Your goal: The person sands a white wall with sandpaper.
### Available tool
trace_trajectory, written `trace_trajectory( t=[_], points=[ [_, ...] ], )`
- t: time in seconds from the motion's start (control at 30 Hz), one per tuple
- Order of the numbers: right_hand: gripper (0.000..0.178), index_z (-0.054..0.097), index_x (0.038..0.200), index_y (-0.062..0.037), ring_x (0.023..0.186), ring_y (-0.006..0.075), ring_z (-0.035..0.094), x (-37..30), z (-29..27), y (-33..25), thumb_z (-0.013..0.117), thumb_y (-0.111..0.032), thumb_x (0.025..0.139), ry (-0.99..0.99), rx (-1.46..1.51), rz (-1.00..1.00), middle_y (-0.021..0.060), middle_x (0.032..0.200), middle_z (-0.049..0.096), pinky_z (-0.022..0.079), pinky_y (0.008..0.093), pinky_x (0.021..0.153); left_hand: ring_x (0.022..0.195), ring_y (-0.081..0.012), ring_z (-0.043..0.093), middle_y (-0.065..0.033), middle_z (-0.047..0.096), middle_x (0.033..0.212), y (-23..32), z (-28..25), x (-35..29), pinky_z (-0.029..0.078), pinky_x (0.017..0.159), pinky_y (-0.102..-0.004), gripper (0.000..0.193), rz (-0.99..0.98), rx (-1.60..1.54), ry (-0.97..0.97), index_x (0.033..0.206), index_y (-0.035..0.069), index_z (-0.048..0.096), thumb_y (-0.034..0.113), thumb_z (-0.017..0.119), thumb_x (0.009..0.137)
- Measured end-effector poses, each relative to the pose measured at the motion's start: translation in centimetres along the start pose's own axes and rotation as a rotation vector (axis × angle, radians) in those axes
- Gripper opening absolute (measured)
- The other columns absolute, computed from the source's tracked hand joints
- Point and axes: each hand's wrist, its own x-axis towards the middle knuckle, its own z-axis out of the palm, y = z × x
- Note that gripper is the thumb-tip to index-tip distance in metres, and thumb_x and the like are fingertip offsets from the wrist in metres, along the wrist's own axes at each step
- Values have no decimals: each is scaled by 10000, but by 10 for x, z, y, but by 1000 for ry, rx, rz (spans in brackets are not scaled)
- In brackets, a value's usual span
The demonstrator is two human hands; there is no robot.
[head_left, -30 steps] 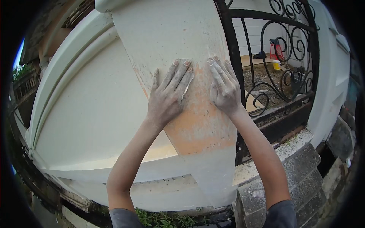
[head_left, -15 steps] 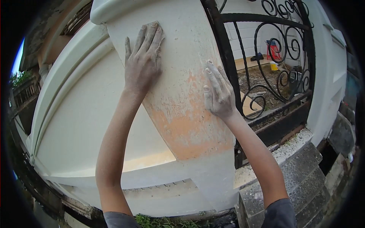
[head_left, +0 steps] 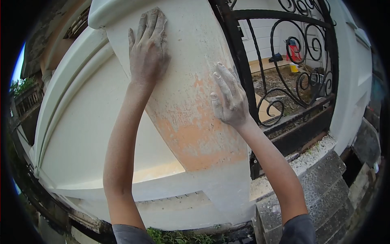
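In front of me stands a wall pillar [head_left: 187, 49], off-white above, with a worn patch of bare orange undercoat [head_left: 195, 142] lower down. My left hand [head_left: 148, 53], coated in pale dust, lies flat high on the pillar. Its fingers press a thin, dusty sheet of sandpaper [head_left: 162, 21] against the surface; an edge of it shows beside the fingertips, and the rest is hidden under the hand. My right hand [head_left: 230, 97], also dusty, rests with fingers stretched on the pillar's right side, beside the orange patch. Nothing shows in it.
A black wrought-iron gate [head_left: 280, 61] stands just right of the pillar. To the left runs a cream wall panel [head_left: 89, 134] with a curved moulding. Stone steps [head_left: 308, 199] lie at lower right, green plants [head_left: 178, 236] at the pillar's foot. Beyond the gate is a red stool [head_left: 294, 53].
My left hand has slid up and slightly left on the pillar with the sandpaper. My right hand stays against the pillar, barely shifted in the picture.
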Motion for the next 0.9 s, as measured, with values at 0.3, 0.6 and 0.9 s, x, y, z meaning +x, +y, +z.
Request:
trace_trajectory(
  t=[0.3, 0.6, 0.9],
  points=[
    [492, 484, 1304, -75, 1202, 330, 490, -2, -3, 0, 568, -143, 824, -29, -38, -14, 191, 1292, 485, 343, 448, 1066, 1386, -254, 241, -32, 295, 1493, 30, -6, -30, 150, 1126, -524, 550, 112, -108, -201, 1402, 126, 376, 175, 483, 864],
    [486, 488, 1297, -73, 1198, 345, 488, 0, -3, 1, 569, -160, 826, -7, -14, -2, 198, 1293, 475, 347, 454, 1062, 1396, -233, 220, -18, 275, 1503, 99, -12, -103, 163, 1105, -568, 531, 123, -296, -347, 1380, 140, 410, 174, 475, 855],
    [474, 496, 1277, -56, 1213, 376, 465, -1, -5, 0, 567, -154, 819, -46, 16, 1, 224, 1296, 456, 348, 460, 1062, 1392, -253, 221, -29, 285, 1496, 58, 6, -13, 167, 1107, -565, 532, -54, -76, -56, 1396, 106, 374, 162, 458, 873]
  ],
)
